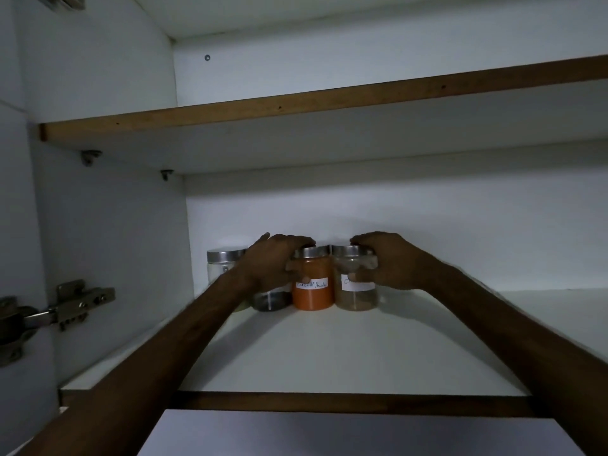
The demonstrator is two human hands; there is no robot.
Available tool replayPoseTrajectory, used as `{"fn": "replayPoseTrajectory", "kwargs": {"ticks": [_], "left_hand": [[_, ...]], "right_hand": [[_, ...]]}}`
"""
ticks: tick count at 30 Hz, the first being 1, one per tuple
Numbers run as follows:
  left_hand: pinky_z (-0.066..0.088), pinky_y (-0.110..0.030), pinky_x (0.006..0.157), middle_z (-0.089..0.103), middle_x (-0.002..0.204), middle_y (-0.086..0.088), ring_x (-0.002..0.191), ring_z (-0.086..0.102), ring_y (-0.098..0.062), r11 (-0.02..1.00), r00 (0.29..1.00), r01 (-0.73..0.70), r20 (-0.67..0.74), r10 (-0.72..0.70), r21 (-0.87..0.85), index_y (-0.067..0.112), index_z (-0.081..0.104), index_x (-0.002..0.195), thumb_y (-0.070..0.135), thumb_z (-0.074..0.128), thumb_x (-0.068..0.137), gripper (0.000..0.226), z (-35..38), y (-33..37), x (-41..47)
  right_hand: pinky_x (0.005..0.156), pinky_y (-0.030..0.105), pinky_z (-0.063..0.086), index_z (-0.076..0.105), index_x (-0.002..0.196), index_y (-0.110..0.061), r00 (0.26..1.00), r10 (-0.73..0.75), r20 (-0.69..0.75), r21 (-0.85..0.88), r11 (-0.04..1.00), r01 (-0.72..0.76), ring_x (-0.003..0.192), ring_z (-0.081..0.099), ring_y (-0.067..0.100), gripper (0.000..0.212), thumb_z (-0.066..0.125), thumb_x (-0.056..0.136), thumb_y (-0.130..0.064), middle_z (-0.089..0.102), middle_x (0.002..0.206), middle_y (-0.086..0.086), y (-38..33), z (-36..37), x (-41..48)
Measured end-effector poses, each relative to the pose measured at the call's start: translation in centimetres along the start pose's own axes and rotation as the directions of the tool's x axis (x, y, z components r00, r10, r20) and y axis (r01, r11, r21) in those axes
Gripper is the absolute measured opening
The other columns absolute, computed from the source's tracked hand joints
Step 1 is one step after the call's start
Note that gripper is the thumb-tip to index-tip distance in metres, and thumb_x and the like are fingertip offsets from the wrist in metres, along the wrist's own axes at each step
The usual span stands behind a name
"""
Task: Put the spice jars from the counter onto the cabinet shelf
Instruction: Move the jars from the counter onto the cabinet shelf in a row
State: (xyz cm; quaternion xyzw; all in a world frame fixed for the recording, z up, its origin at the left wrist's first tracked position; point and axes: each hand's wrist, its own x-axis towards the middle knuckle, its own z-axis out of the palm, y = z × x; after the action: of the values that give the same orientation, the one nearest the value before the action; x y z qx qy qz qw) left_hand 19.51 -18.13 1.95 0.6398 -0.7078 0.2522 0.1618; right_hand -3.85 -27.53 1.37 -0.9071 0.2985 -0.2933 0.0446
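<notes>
Evidently squaring the row at the back of the lower shelf (329, 350): clear jar (222, 263) at left, left hand (273, 263) wrapped round the chilli-powder jar (313, 286), right hand (381, 261) clasping the tan-spice jar (357, 296), both standing upright and touching

Single head view, close, facing forward and slightly up into cabinet, lower shelf (329, 357) central.
</notes>
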Motion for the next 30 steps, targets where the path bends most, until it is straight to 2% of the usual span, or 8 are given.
{"fn": "replayPoseTrajectory", "kwargs": {"ticks": [4,7,11,17,20,24,27,30], "left_hand": [[0.042,-0.037,0.101,0.058,0.136,-0.002,0.121,0.054,-0.023,0.998,0.998,-0.006,-0.065,0.002,-0.059,0.021,0.045,0.139,0.031,0.072,0.083,0.063,0.7,0.6,-0.3],[0.038,-0.038,0.104,0.054,0.140,-0.003,0.126,0.051,-0.023,0.996,0.998,0.010,-0.053,-0.014,-0.090,0.021,0.043,0.141,0.030,0.072,0.084,0.065,0.5,0.7,-0.4],[0.011,-0.054,0.119,0.032,0.156,-0.001,0.144,0.028,-0.022,1.000,1.000,0.025,0.017,-0.025,0.019,0.023,0.022,0.151,0.038,0.064,0.088,0.076,0.9,1.3,-1.1],[0.009,-0.055,0.119,0.000,0.163,-0.005,0.150,0.006,-0.023,0.995,1.000,-0.014,0.020,0.012,0.101,0.015,-0.002,0.154,0.053,0.060,0.086,0.100,1.2,2.7,-3.4],[0.013,-0.051,0.120,0.002,0.163,-0.008,0.150,0.007,-0.024,0.997,0.999,-0.053,0.010,0.052,0.061,0.011,0.001,0.154,0.056,0.054,0.089,0.095,0.4,3.7,-5.6],[0.024,-0.043,0.117,0.014,0.161,-0.012,0.146,0.023,-0.029,0.997,0.996,-0.051,0.064,0.055,-0.061,0.012,0.009,0.154,0.055,0.041,0.092,0.082,-0.4,4.8,-10.3],[0.020,-0.017,0.110,0.026,0.158,-0.012,0.142,0.031,-0.026,0.965,0.999,-0.037,-0.025,0.032,-0.259,0.013,0.016,0.153,0.043,0.036,0.100,0.064,-1.2,6.3,-15.7],[0.028,-0.035,0.110,0.038,0.152,-0.014,0.137,0.038,-0.031,0.995,0.993,-0.047,-0.114,0.037,-0.083,0.012,0.023,0.152,0.046,0.025,0.102,0.060,-0.3,7.5,-21.5]], "right_hand": [[0.092,0.042,0.050,0.054,0.124,-0.015,0.994,0.035,-0.105,-0.015,0.999,-0.036,0.106,0.058,0.025,0.056,0.080,0.075,-0.021,0.061,0.120,0.007,-0.5,1.2,0.0],[0.099,0.042,0.047,0.050,0.132,-0.017,0.992,0.054,-0.115,-0.011,0.998,-0.055,0.118,0.054,0.027,0.060,0.077,0.078,-0.020,0.056,0.134,0.008,-0.6,1.3,-0.2],[0.121,0.047,0.020,0.009,0.156,-0.019,1.000,-0.008,-0.027,-0.186,0.982,0.003,0.152,0.005,0.025,0.090,0.069,0.088,-0.028,0.005,0.165,0.002,-1.3,2.2,-1.0],[0.119,0.057,0.009,-0.006,0.156,-0.015,0.994,-0.103,-0.032,-0.497,0.865,0.074,0.151,-0.013,0.024,0.093,0.050,0.092,-0.055,-0.015,0.164,0.003,-2.4,2.1,-2.4],[0.122,0.051,0.004,-0.001,0.156,-0.010,0.992,-0.112,-0.050,-0.412,0.907,0.082,0.152,-0.008,0.023,0.086,0.042,0.096,-0.055,-0.010,0.164,0.007,-5.1,2.8,-4.1],[0.121,0.047,0.015,0.016,0.155,-0.011,0.987,-0.142,-0.070,-0.260,0.958,0.120,0.151,0.010,0.025,0.085,0.035,0.091,-0.065,0.014,0.163,0.009,-9.5,5.7,-7.4],[0.113,0.047,0.033,0.039,0.145,-0.010,0.982,-0.155,-0.112,-0.091,0.985,0.145,0.138,0.040,0.033,0.081,0.027,0.090,-0.069,0.042,0.149,0.017,-12.3,6.9,-11.0],[0.108,0.043,0.036,0.044,0.143,-0.012,0.963,-0.136,-0.231,-0.305,0.950,0.061,0.134,0.045,0.032,0.074,0.024,0.096,-0.066,0.049,0.145,0.014,-14.1,10.0,-16.3]]}}
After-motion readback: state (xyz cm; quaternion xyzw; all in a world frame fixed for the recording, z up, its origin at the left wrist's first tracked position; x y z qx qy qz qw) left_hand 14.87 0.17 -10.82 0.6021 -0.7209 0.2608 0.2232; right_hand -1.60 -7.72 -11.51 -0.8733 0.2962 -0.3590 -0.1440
